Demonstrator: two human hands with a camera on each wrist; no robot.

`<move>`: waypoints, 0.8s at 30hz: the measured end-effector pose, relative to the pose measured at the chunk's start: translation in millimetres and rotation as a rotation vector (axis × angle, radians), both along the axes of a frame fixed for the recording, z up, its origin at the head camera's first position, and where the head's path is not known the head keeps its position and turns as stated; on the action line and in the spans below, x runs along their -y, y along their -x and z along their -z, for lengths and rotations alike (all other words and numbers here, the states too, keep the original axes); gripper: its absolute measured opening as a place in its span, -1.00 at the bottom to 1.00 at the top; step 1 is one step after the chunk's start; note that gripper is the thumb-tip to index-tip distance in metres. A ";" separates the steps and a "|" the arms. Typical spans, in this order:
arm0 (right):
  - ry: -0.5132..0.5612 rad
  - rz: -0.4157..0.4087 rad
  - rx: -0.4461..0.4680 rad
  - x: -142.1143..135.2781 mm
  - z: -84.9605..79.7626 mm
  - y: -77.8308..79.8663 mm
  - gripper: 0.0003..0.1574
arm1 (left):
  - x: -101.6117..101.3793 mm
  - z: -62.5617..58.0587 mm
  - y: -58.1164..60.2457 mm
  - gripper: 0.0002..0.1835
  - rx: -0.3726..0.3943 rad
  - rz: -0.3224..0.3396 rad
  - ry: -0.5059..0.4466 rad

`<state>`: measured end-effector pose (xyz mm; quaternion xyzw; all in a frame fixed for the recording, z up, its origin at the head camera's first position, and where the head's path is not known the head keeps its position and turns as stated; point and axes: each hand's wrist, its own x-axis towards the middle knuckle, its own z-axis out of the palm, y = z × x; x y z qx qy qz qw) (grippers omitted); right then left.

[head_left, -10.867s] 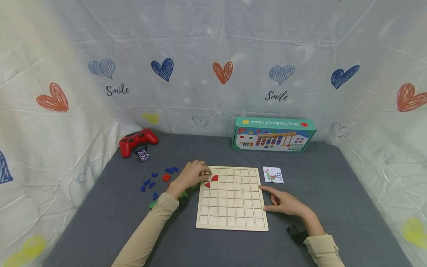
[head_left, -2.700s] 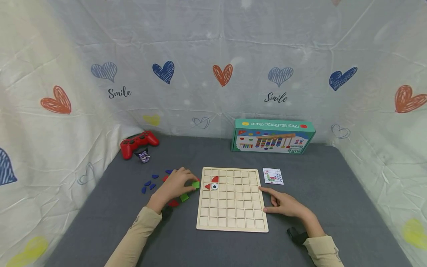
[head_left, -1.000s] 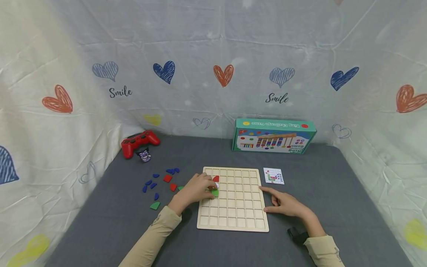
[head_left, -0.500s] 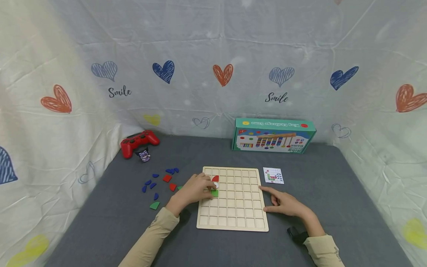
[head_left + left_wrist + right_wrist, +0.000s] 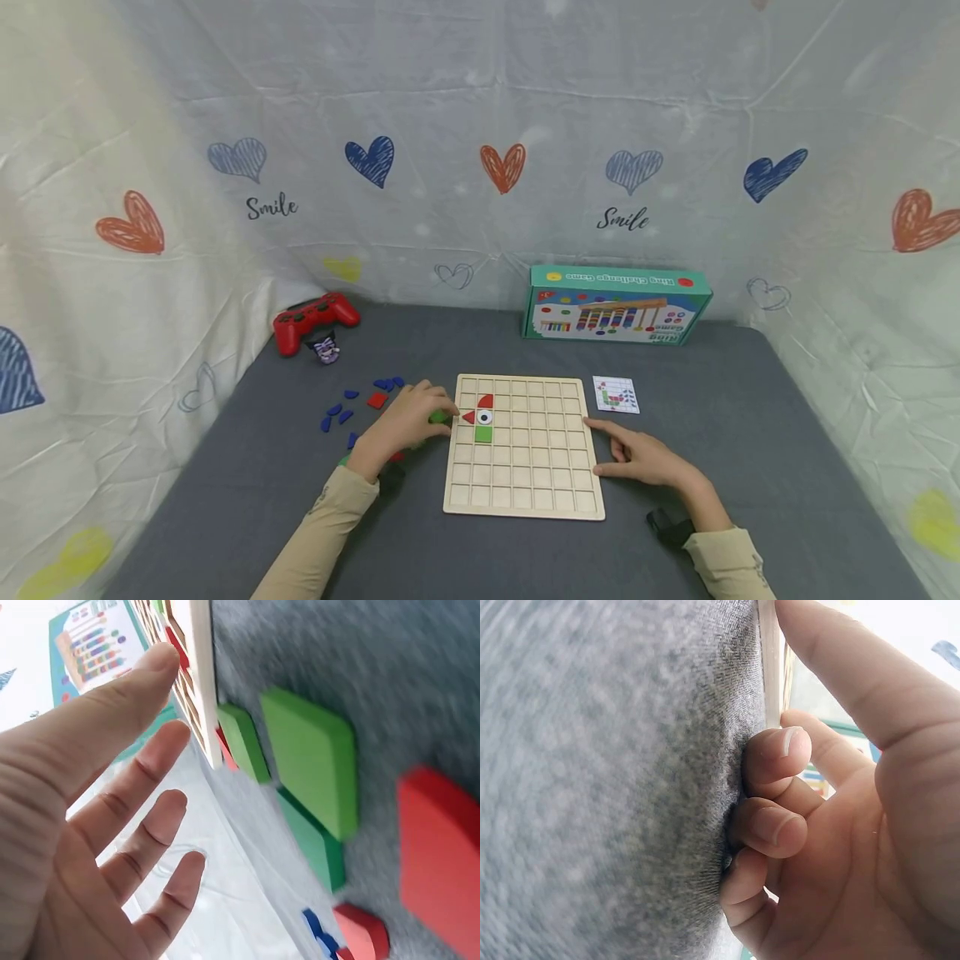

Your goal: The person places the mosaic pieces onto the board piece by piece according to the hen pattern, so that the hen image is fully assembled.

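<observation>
A wooden grid board (image 5: 532, 457) lies on the grey cloth. Its upper left cells hold a red curved piece (image 5: 486, 401), a red triangle (image 5: 469, 417), a white eye disc (image 5: 484, 417) and a green square (image 5: 483, 434). Just left of the board, my left hand (image 5: 408, 417) hovers by a green piece (image 5: 438, 416). In the left wrist view its fingers (image 5: 161, 817) are spread and hold nothing, beside a green block (image 5: 311, 761) and a red block (image 5: 442, 862). My right hand (image 5: 645, 457) touches the board's right edge with thumb and index finger, the other fingers curled under.
Several blue pieces (image 5: 334, 409) and a red square (image 5: 377, 400) lie left of the left hand. A printed pattern card (image 5: 616, 394) is right of the board. Behind stand a green game box (image 5: 618, 307), a red game controller (image 5: 315, 322) and a small purple figure (image 5: 325, 348).
The eye disc and then the green square have been set on the board. My left hand has let go of the square and moved left off the board. My right hand stays put.
</observation>
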<state>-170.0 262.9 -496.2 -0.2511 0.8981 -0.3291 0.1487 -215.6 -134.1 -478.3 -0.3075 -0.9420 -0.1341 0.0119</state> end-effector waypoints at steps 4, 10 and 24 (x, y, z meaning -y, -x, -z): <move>0.001 0.000 0.001 -0.1 -0.2 -0.2 -0.09 | 6.7 0.8 1.6 -0.71 -0.004 -0.039 0.012; 0.003 0.001 0.004 0.0 0.1 -0.5 -0.09 | 11.2 1.9 2.3 -0.69 0.000 -0.107 0.045; 0.007 0.001 0.006 0.7 -1.5 -1.1 -0.10 | 13.1 2.2 2.8 -0.65 0.043 -0.172 0.034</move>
